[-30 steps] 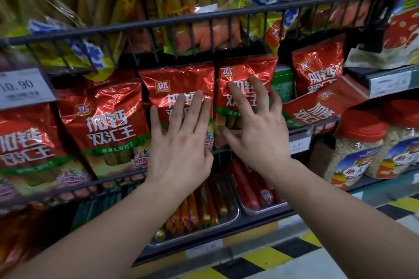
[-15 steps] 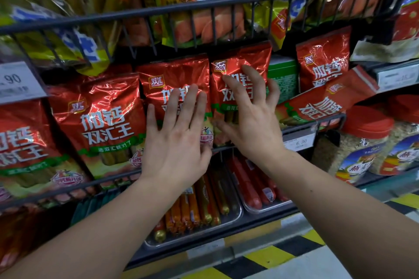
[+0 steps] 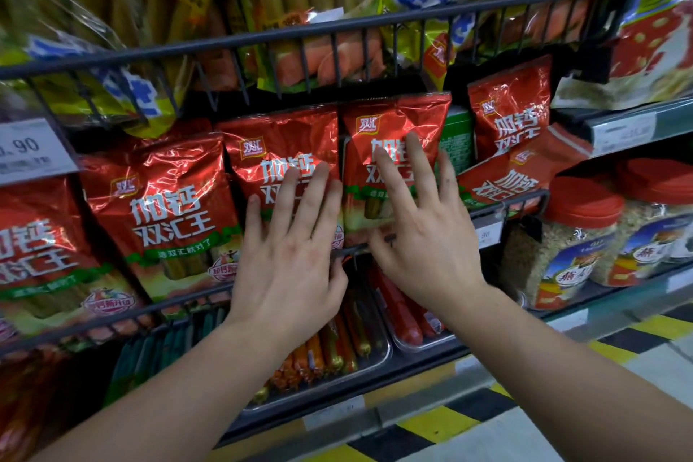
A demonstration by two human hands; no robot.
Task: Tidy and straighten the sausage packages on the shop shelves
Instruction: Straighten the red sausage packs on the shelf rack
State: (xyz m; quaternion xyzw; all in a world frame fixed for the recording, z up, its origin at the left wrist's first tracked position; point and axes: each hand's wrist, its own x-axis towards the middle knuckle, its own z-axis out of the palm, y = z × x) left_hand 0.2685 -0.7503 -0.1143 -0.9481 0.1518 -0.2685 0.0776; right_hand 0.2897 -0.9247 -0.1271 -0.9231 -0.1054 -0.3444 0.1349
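Red foil sausage packages stand in a row behind a black wire rail [image 3: 525, 199] on the middle shelf. My left hand [image 3: 288, 251] lies flat with straight fingers on one red package [image 3: 277, 146]. My right hand [image 3: 423, 229] lies flat on the neighbouring red package [image 3: 393, 120], fingers spread. Left of them stands another upright red package [image 3: 161, 206]. To the right, one red package [image 3: 506, 116] stands upright and another [image 3: 525, 169] lies tilted on its side against the rail.
An upper wire basket [image 3: 337, 22] holds yellow and green sausage bags. Below sit metal trays [image 3: 375, 360] of loose sausages. Red-lidded jars [image 3: 577, 236] stand at the right. A price tag [image 3: 26, 150] hangs at the left. Yellow-black floor tape [image 3: 431, 428] runs underneath.
Both hands stay flat on the same two red packages. The packages under them have been pressed back and stand a little straighter; the view has shifted slightly.
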